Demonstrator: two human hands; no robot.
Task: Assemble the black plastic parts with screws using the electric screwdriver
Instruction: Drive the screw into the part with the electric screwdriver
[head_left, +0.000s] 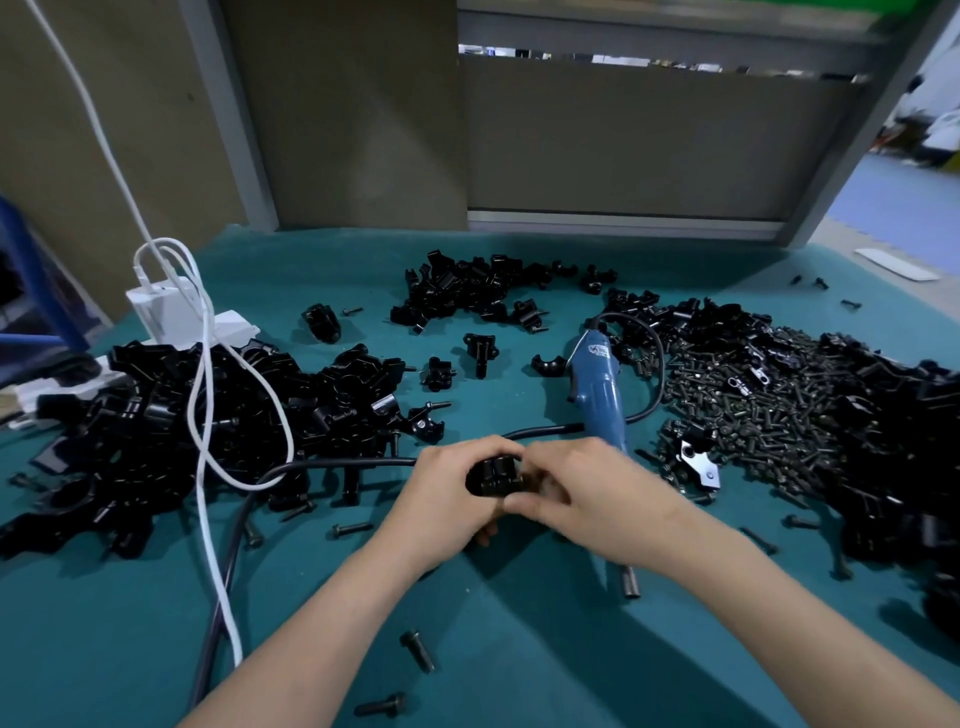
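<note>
A small black plastic part (494, 475) is held between both hands over the middle of the green table. My left hand (447, 499) grips it from the left and below. My right hand (582, 493) pinches it from the right with curled fingers; what lies under those fingers is hidden. The blue electric screwdriver (597, 395) lies on the table just behind my right hand, its metal tip (630, 582) poking out beneath my right wrist. A heap of black screws (769, 415) spreads to the right.
Piles of black plastic parts lie at the left (171, 415), back centre (467, 291) and right edge (904, 457). A black cable (332, 464) and white cables (208, 415) cross the left side, near a white charger (166, 306). Loose screws (417, 650) lie near the front.
</note>
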